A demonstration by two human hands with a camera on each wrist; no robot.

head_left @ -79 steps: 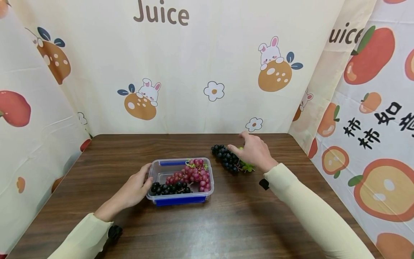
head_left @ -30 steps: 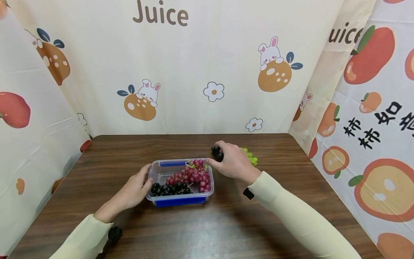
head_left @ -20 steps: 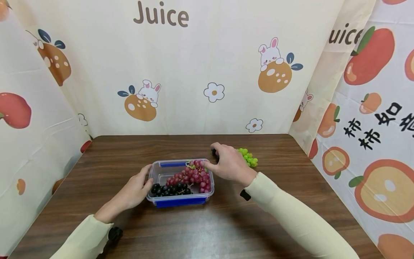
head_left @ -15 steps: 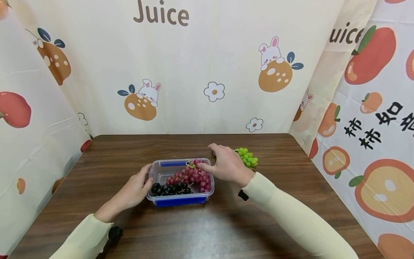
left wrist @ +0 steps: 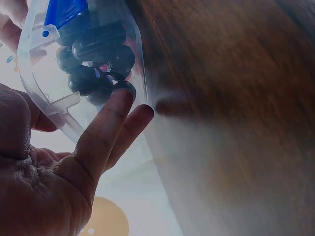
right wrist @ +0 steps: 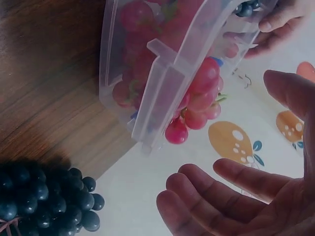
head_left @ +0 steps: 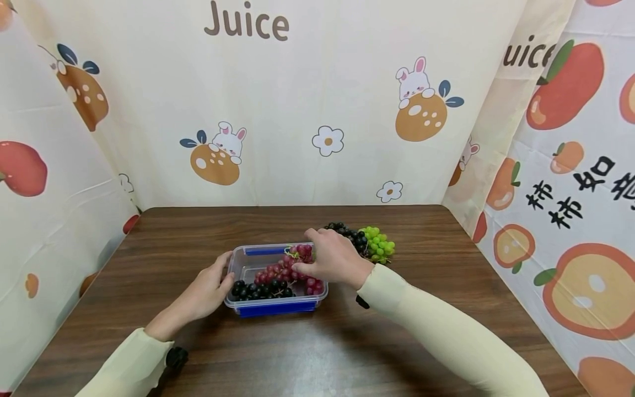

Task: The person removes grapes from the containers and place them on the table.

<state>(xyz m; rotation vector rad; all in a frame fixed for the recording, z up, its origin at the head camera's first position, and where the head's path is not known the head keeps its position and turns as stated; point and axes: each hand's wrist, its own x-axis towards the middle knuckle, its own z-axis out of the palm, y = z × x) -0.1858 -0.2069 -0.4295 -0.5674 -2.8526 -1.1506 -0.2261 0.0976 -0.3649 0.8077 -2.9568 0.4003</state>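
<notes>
A clear plastic container (head_left: 275,311) with blue latches stands without a lid on the table. In it lie a bunch of red grapes (head_left: 278,271) and some black grapes (head_left: 258,292). My left hand (head_left: 205,289) rests against its left end; in the left wrist view the extended fingers (left wrist: 101,140) touch the wall. Over the container's right end, partly covering the red grapes, is my right hand (head_left: 334,259). Its fingers (right wrist: 206,191) are apart from the thumb with nothing between them. Behind it lie a second black bunch (head_left: 353,236) and green grapes (head_left: 379,245), side by side.
The brown wooden table (head_left: 297,358) runs back to a printed curtain (head_left: 278,165). More printed cloth (head_left: 565,248) hangs along the right side, and another cloth (head_left: 59,237) along the left.
My right hand has moved left and slightly nearer, from over the loose black and green grapes to over the container's right end, uncovering both bunches. My left hand and the container have stayed put.
</notes>
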